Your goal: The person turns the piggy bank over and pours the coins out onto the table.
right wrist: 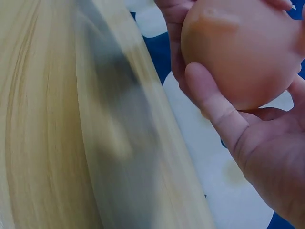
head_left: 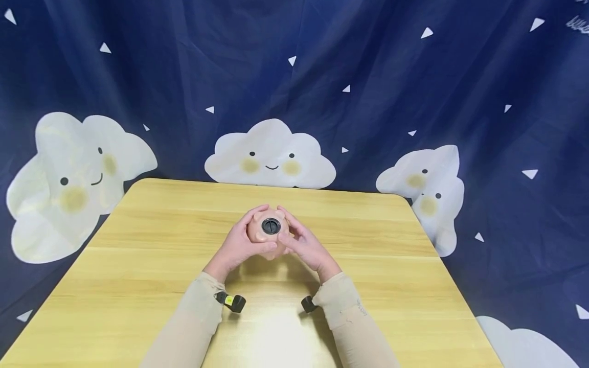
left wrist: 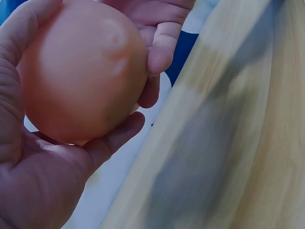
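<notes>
While your left grip [head_left: 238, 245] and right grip [head_left: 308, 249] clasp the smooth pink rounded object [left wrist: 86, 71], leave its round black plug [head_left: 271, 226] uncovered.

Forearms [head_left: 186, 322] extend forward, angled inward. Left hand [head_left: 238, 246] and right hand [head_left: 309, 248] face each other, fingers [head_left: 254, 210] curved in a grip, both thumbs [head_left: 263, 248] on the near side.

No legible text or numbers. On the right beige fabric sleeve [head_left: 339, 299], small bluish scribbles [head_left: 361, 307], too faint to read. On the left black wrist-worn device [head_left: 239, 304], a small yellow sticker [head_left: 228, 300], print indistinct. High right on the dark blue fabric curtain [head_left: 391, 66], blurred white squiggles [head_left: 578, 23].
</notes>
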Available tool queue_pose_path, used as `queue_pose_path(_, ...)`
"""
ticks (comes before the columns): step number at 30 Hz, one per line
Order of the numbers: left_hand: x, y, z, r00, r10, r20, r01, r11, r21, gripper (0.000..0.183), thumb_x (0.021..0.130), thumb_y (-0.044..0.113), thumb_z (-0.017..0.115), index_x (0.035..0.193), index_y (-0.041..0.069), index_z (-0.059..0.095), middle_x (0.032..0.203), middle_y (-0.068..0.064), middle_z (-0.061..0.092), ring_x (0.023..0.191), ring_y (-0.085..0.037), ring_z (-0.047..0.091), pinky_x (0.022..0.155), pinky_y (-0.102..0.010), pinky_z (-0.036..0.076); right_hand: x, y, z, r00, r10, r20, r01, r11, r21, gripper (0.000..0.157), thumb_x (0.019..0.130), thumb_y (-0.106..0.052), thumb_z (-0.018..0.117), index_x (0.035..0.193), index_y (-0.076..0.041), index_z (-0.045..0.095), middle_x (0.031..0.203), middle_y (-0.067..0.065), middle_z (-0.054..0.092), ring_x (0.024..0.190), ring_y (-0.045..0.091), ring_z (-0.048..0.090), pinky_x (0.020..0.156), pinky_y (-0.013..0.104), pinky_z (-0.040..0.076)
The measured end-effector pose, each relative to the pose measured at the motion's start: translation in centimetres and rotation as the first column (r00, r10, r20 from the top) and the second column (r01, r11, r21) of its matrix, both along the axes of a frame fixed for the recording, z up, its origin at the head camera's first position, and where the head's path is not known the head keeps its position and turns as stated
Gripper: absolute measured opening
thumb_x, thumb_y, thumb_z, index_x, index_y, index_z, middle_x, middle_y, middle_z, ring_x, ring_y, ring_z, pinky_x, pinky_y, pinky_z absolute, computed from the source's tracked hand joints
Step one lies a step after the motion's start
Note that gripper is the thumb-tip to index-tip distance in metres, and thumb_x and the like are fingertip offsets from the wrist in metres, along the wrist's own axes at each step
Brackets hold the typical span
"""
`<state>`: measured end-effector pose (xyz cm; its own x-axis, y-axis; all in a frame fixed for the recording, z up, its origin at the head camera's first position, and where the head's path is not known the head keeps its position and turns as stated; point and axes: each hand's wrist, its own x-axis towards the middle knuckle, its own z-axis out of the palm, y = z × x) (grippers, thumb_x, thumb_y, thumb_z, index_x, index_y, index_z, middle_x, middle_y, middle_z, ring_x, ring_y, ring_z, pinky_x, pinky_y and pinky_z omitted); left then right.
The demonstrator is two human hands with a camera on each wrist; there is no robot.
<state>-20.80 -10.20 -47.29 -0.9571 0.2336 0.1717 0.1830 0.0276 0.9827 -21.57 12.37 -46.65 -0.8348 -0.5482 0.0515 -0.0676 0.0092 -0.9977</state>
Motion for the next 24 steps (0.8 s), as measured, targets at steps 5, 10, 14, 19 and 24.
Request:
queue_pose_path(5,-0.2,0.2,0.0,1.0,0.0,-0.003,0.0,1.0,0.013,0.104,0.071,0.0,0.096,0.16,0.024,0.047,0.157,-0.011,0.05,0.136,-0.032,0.053,0.105,-0.031,0.056,0.2,-0.2,0.3,1.0,-0.016,0.006,0.016,1.0,-0.001,0.081,0.101,-0.044,0.074,0.168,-0.043,0.03,0.172,0.009,0.037,0.13,0.029,0.065,0.095,0.035,0.062)
queue_pose_path(10,-0.2,0.2,0.1,0.998,0.057,-0.031,-0.057,0.998,0.011,0.102,0.07,-0.001,0.096,0.157,0.027,0.05,0.154,-0.009,0.054,0.133,-0.028,0.055,0.102,-0.024,0.055,0.6,-0.8,0.7,0.985,-0.149,-0.09,0.15,0.989,0.013,0.071,0.104,-0.028,0.072,0.167,-0.031,0.039,0.168,0.009,0.046,0.128,0.028,0.067,0.101,0.031,0.06)
queue_pose_path(14,-0.3,0.1,0.4,0.996,0.082,-0.042,-0.082,0.997,0.001,0.102,0.072,0.002,0.097,0.157,0.028,0.049,0.152,-0.009,0.056,0.131,-0.027,0.057,0.099,-0.023,0.057,1.0,-1.7,1.4,0.917,-0.34,-0.206,0.341,0.94,-0.035,0.053,0.1,-0.012,0.076,0.151,-0.017,0.063,0.145,0.014,0.065,0.103,0.014,0.067,0.082,0.02,0.057)
queue_pose_path(19,-0.2,0.0,0.2,0.995,0.092,-0.04,-0.093,0.996,-0.013,0.102,0.071,0.005,0.099,0.157,0.028,0.05,0.152,-0.008,0.056,0.13,-0.028,0.059,0.097,-0.023,0.059,1.0,-2.4,1.7,0.835,-0.434,-0.339,0.434,0.897,-0.08,0.028,0.091,-0.003,0.084,0.119,-0.004,0.081,0.109,0.016,0.071,0.078,0.011,0.047,0.064,0.017,0.036)
queue_pose_path(24,-0.1,0.3,0.0,0.991,0.109,-0.072,-0.113,0.992,-0.06,0.103,0.068,0.012,0.103,0.156,0.029,0.052,0.153,-0.006,0.055,0.132,-0.028,0.058,0.098,-0.024,0.057,1.1,-2.8,1.8,0.827,-0.424,-0.37,0.447,0.894,-0.025,0.017,0.089,-0.008,0.087,0.106,-0.006,0.086,0.099,0.008,0.067,0.083,0.014,0.05,0.066,0.018,0.035)
